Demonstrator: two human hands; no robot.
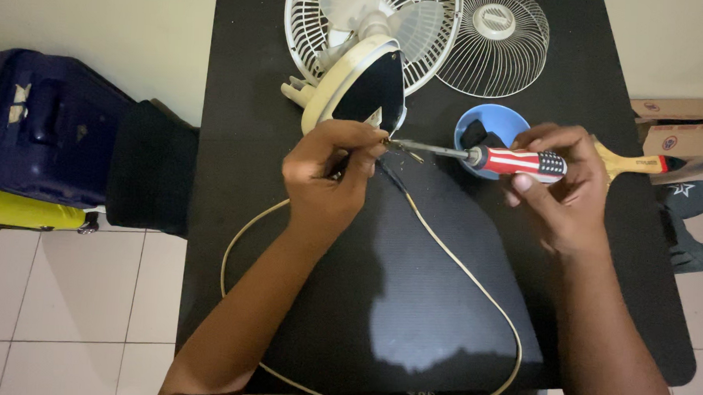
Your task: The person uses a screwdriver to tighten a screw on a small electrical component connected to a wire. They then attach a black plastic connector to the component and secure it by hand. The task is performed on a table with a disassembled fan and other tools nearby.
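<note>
Fan stripped down, work at its open base

Head view: front grille already lies apart on the black table; left hand pinches something small by the fan base, right hand is wrapped around a screwdriver, its tip there; reassembly remains.

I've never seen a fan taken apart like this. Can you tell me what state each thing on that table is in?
Fan: lying on the table, front grille off, base open.
Front grille: detached, flat beside the fan.
Screwdriver: held in the right hand, tip at the fan base.
Left hand: pinching a small part at the base.
Blue bowl: upright, holds something dark.
Power cord: looped loose across the table.
Paintbrush: lying flat.
</note>
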